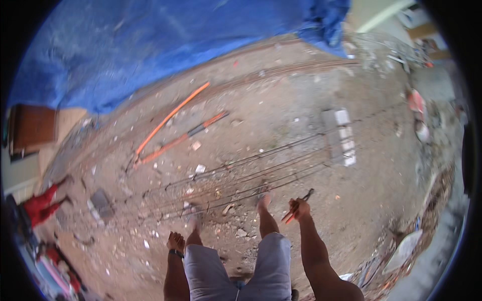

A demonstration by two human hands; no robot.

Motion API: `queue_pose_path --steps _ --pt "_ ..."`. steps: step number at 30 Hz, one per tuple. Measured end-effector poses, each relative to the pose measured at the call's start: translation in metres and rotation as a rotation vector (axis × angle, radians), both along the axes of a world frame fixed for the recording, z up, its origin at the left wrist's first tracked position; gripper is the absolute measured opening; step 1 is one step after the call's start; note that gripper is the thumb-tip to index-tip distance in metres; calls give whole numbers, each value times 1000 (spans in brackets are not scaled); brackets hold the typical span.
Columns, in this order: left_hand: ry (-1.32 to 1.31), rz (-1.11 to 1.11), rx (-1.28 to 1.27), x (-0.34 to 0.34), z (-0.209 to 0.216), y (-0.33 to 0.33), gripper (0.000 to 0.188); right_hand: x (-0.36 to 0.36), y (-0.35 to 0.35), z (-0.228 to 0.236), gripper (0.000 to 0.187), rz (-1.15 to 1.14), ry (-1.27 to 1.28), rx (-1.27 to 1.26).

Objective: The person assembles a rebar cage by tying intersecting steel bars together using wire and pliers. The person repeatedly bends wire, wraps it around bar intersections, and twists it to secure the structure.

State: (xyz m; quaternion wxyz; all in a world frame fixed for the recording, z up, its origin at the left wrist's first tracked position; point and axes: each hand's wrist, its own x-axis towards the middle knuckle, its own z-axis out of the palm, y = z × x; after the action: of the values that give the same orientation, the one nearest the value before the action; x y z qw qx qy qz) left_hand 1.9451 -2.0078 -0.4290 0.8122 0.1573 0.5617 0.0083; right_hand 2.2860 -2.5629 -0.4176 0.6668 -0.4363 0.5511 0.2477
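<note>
In my right hand (299, 208) are pincers (288, 216) with orange handles; their dark jaws point up and to the right. The hand is out to the right of my right leg, over bare dirt. My left hand (175, 241) hangs beside my left knee with a dark band (176, 253) on the wrist. Its fingers look curled, and anything inside them is hidden. Just ahead, a long cage of steel reinforcing bars (266, 173) runs across the ground with ties along it. My feet stand at its near side, among the nearest bars. Neither hand touches the bars.
Supports lie under the bars: a grey block with white pieces (345, 138) at right, another block (100, 204) at left. Beyond are an orange pipe (173, 116), loose rods (296, 67) and a blue tarp (165, 45). A person in red trousers (42, 205) stands far left.
</note>
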Motion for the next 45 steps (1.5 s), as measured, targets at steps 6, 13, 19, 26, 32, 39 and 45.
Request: queue_pose_path --steps 6,13,19,26,32,39,45 --pt "577 255 103 -38 -10 -35 75 49 -16 -150 39 22 -149 210" --pt "287 681 228 -2 -91 5 111 79 1 -181 55 45 -179 54" --pt "110 831 148 59 -133 35 89 91 -33 -206 44 81 -338 -143" --pt "-473 641 128 -31 -144 44 19 91 -46 -210 28 311 -338 138" --pt "97 688 175 -17 -98 -9 24 84 -43 -136 29 212 -216 -125" --pt "47 606 199 12 -111 29 28 99 -34 -149 17 304 -314 -37" --pt "162 654 254 7 -23 18 43 93 -18 -71 18 206 -107 -442"
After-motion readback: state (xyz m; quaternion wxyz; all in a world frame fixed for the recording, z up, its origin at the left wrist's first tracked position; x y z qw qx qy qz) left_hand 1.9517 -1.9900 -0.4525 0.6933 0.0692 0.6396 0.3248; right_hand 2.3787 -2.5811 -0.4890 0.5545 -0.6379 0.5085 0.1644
